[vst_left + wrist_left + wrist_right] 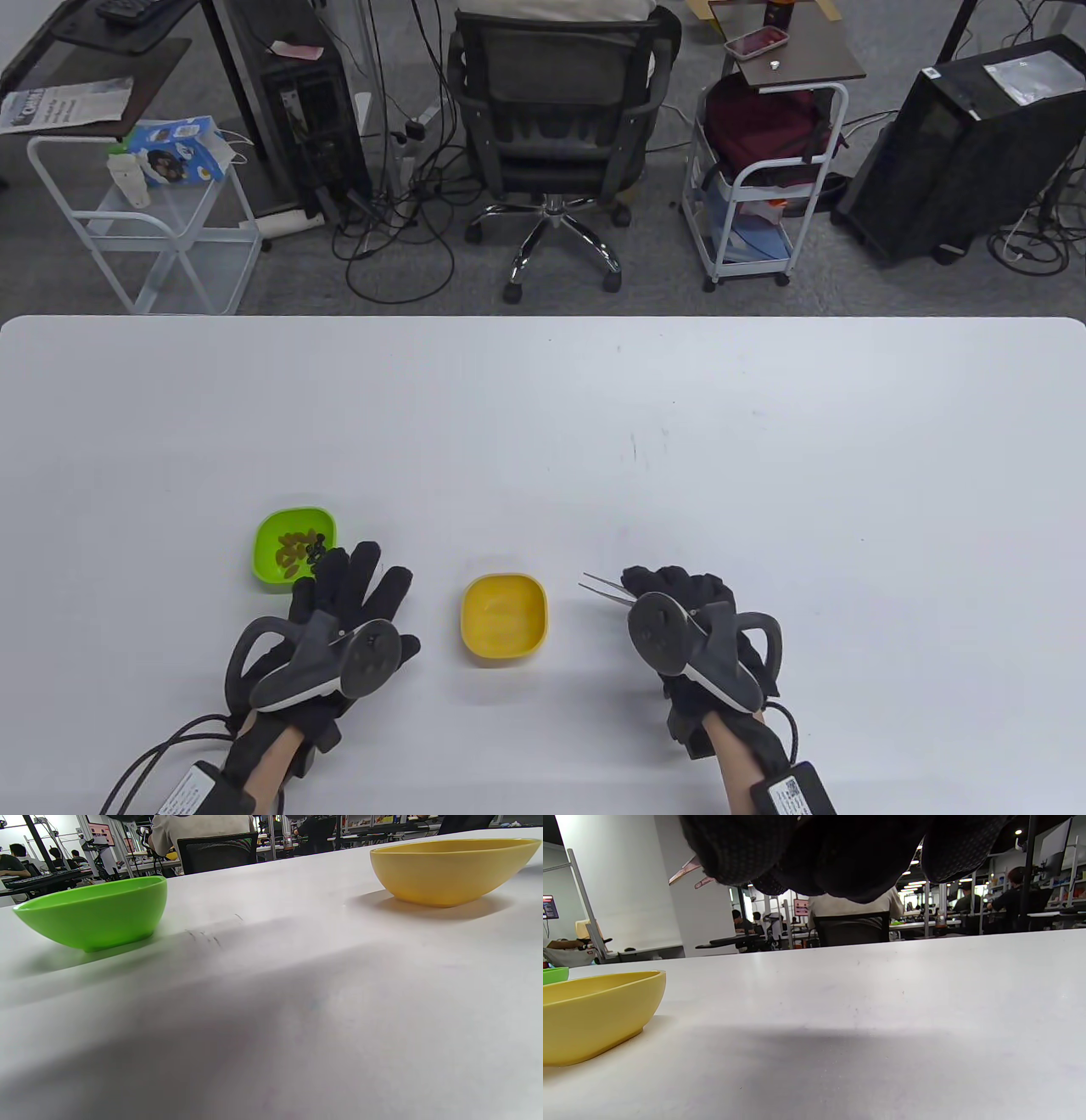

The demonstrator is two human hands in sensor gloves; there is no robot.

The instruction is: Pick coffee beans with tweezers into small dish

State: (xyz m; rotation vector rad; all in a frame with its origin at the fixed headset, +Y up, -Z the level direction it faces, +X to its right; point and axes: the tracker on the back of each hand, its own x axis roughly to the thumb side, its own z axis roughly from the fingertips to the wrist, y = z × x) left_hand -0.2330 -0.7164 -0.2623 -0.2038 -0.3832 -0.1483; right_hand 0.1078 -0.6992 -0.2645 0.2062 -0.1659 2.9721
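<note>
Green dish [270, 556] holds the coffee beans [303, 547]. Left hand [339, 607] lies beside it, fingers spread, holding nothing. Yellow dish [504, 615] stands empty. Right hand [679, 607] grips the tweezers [607, 587], tips parted, beanless. Recommended: approach the beans low, nip one bean, squeeze lightly.

Coffee beans [299, 547] in green dish [270, 564], yellow dish [504, 615] empty, tweezers [607, 587] beside it

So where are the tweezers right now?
In the table view the tweezers are held in the right hand, right of the yellow dish. Their tips point left toward that dish, above the table.
</note>
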